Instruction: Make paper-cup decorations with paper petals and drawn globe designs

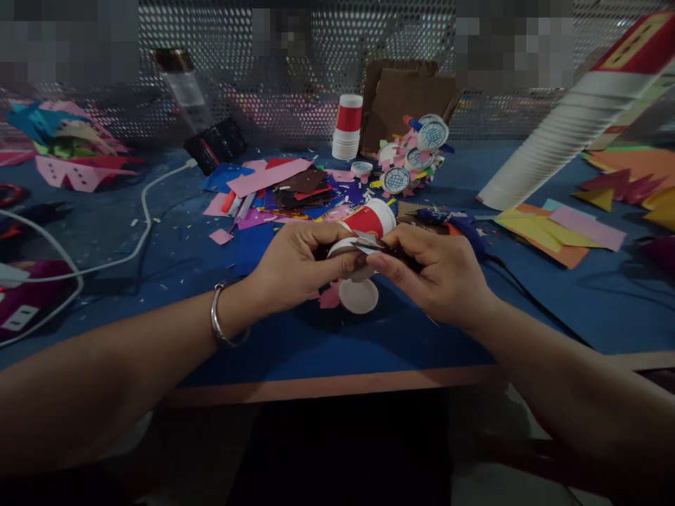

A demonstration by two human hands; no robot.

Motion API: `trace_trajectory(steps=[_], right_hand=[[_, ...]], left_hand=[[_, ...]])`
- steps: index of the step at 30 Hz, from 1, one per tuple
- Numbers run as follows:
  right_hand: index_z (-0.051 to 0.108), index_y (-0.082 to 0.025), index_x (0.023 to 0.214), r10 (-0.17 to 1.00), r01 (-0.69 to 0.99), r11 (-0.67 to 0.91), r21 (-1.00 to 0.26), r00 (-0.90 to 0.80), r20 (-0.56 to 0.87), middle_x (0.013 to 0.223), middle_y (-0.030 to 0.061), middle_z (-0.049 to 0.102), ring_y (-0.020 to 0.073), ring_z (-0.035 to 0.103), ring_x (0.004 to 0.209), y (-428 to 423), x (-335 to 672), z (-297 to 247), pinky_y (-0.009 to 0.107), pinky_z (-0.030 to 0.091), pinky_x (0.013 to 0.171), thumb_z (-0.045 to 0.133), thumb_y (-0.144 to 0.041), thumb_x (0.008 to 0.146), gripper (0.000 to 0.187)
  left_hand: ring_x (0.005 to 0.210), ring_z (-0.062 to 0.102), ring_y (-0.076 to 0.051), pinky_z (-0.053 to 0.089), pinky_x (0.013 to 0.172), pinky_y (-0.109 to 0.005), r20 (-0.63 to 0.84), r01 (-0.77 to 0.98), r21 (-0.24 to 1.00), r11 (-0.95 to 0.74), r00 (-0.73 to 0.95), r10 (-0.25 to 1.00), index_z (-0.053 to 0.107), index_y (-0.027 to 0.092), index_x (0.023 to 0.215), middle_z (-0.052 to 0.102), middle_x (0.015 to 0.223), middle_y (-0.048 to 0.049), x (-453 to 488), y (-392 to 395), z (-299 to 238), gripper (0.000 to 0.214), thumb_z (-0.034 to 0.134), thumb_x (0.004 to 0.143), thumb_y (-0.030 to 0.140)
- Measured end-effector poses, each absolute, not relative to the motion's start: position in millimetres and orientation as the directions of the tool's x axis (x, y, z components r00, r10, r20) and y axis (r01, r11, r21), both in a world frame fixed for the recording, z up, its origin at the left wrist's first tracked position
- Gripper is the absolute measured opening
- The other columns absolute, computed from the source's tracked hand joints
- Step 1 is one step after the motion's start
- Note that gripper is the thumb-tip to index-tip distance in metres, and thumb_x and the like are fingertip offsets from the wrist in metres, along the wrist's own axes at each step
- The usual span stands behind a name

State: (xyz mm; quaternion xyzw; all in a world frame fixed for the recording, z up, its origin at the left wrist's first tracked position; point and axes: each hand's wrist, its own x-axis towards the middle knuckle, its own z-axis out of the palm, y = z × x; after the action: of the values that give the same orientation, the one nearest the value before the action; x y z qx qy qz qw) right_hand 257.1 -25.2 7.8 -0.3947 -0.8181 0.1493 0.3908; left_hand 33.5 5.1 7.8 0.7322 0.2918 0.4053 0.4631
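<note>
My left hand [295,263] and my right hand [437,270] meet over the blue table [369,344], both closed on a small paper cup piece [348,247] with a dark paper strip [387,249] pressed against it. A silver bangle [220,320] circles my left wrist. Just below the hands a white cup base [359,296] and a pink scrap [330,296] lie on the table. A red and white paper cup [373,218] lies on its side right behind my fingers.
A heap of coloured paper [285,186] lies behind the hands. Further back are a cup stack [348,126], decorated cup discs [414,158] and a brown bag [406,98]. A long cup stack [569,119] lies at right near paper sheets [559,228]. White cable [142,218] runs at left.
</note>
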Motion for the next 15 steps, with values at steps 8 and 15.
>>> trace_trajectory(steps=[8, 15], right_hand=[[0.066, -0.019, 0.091, 0.808, 0.546, 0.589, -0.596, -0.398, 0.434, 0.074, -0.0011, 0.061, 0.0127, 0.052, 0.065, -19.4, 257.2, 4.4, 0.030, 0.036, 0.061, 0.055, -0.072, 0.104, 0.055], [0.062, -0.020, 0.091, 0.801, 0.514, 0.592, -0.621, -0.457, 0.386, 0.079, -0.0004, 0.060, 0.0140, 0.054, 0.070, -18.7, 258.9, 9.1, 0.029, 0.039, 0.064, 0.052, -0.070, 0.106, 0.053]], left_hand=[[0.066, 0.054, -0.012, 0.044, 0.062, -0.025, 0.324, 0.022, 0.924, -0.383, 0.487, 0.811, 0.076, 0.016, 0.086, 0.067, 0.077, 0.0003, 32.2, 9.9, 7.5, 0.032, 0.089, 0.083, 0.045], [0.071, 0.058, -0.013, 0.046, 0.064, -0.025, 0.305, 0.012, 0.936, -0.351, 0.472, 0.827, 0.076, 0.017, 0.090, 0.070, 0.080, -0.0013, 30.8, 11.8, 5.5, 0.035, 0.089, 0.085, 0.050]])
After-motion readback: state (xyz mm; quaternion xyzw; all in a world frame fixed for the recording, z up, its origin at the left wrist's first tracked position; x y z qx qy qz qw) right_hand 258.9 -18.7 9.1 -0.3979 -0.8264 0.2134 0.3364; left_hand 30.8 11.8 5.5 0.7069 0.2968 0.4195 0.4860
